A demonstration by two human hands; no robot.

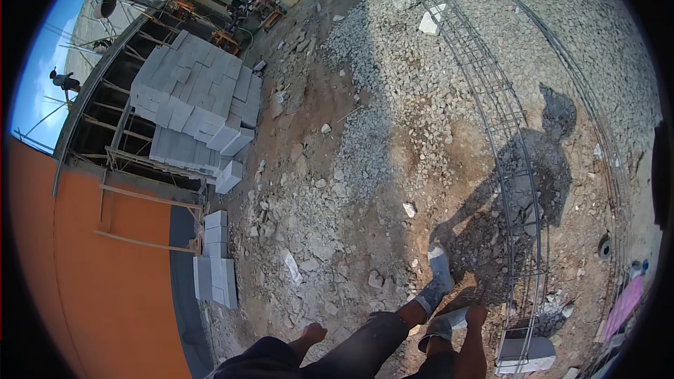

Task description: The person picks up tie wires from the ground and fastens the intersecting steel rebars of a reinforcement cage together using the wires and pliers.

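My left hand point(314, 333) hangs beside my left thigh, its fingers curled and nothing visible in them. My right hand point(477, 316) is low by my right leg, also closed, with no object showing in it. My feet are in grey boots point(439, 271) on rubble-strewn ground. Nearest the right hand is a long rebar cage point(502, 91) on the ground, stretching from my right side far ahead. Its near end meets a pale block point(526, 354).
Stacked light grey blocks point(189, 84) stand at the far left, with a smaller pile point(216, 281) beside the orange wall point(119, 260). Timber framing point(147, 198) leans there. Loose long bars point(562, 49) lie along the right. A person point(64, 81) is up high at left.
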